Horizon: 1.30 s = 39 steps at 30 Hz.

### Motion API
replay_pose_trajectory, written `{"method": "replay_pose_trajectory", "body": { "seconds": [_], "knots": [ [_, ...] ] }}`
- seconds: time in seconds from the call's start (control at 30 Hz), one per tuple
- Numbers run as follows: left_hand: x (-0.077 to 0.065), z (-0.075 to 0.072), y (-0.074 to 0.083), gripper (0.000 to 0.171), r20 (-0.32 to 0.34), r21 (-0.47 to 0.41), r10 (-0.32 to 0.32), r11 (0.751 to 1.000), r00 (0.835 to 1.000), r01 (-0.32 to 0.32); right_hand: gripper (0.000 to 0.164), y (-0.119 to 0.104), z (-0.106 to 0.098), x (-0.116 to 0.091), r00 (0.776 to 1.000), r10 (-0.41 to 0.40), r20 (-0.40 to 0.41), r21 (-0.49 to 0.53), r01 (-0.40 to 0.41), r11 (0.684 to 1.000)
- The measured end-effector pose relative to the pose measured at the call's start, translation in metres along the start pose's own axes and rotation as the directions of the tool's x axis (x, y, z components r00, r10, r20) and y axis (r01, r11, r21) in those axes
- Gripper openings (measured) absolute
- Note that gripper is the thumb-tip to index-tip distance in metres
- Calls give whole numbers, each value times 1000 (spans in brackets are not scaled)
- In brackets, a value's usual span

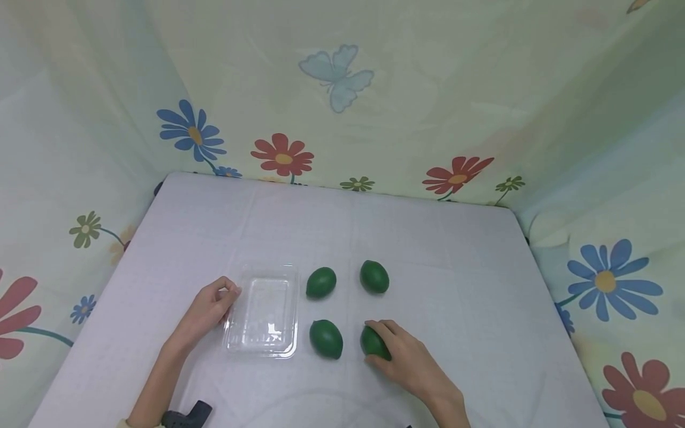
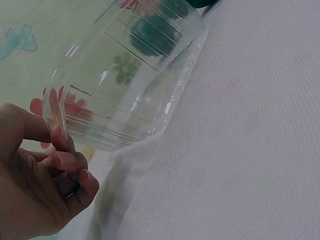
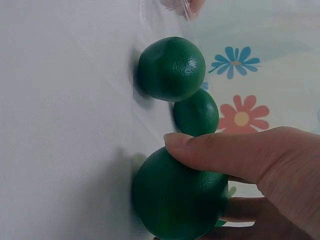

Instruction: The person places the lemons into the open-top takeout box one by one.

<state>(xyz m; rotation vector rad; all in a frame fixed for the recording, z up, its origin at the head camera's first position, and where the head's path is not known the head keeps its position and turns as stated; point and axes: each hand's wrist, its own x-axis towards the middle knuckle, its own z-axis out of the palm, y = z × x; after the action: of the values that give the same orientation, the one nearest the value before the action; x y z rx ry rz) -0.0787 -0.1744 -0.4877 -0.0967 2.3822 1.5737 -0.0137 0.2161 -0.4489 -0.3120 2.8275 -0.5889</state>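
My left hand (image 1: 212,302) pinches the left rim of a clear plastic container (image 1: 262,352), which stands on the table with nothing in it. In the left wrist view, thumb and forefinger meet on that rim. A green lime (image 1: 373,343) sits in the grip of my right hand (image 1: 409,361), thumb on the near side and fingers over the far side. The right wrist view shows this lime (image 3: 175,195) close over the cloth. Three more limes lie between and beyond the hands: a near one (image 1: 326,339), a far left one (image 1: 321,283) and a far right one (image 1: 374,277).
A white cloth covers the table (image 1: 455,267). Behind and at both sides hangs a curtain (image 1: 396,131) printed with flowers and a butterfly. A dark device (image 1: 188,415) is at the left wrist, by the front edge of the head view.
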Motion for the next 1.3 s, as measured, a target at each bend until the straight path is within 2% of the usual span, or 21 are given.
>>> {"method": "replay_pose_trajectory", "body": {
  "seconds": [0.63,0.9,1.1,1.3],
  "knots": [
    [-2,0,1,25,-6,0,-2,1000,1000,2,60,-1,-1,-2,1000,2,-2,6,-2,1000],
    [-3,0,1,25,-8,-17,4,1000,1000,-4,62,-5,-10,-5,999,-23,-40,-19,22,1000],
    [-2,0,0,25,-10,-13,7,1000,1000,-7,65,-10,-20,-5,989,-111,-94,-30,108,994],
    [-2,0,3,26,-12,-13,14,1000,1000,-14,66,-19,-30,-3,963,-229,-143,-64,222,973]
  ]
}}
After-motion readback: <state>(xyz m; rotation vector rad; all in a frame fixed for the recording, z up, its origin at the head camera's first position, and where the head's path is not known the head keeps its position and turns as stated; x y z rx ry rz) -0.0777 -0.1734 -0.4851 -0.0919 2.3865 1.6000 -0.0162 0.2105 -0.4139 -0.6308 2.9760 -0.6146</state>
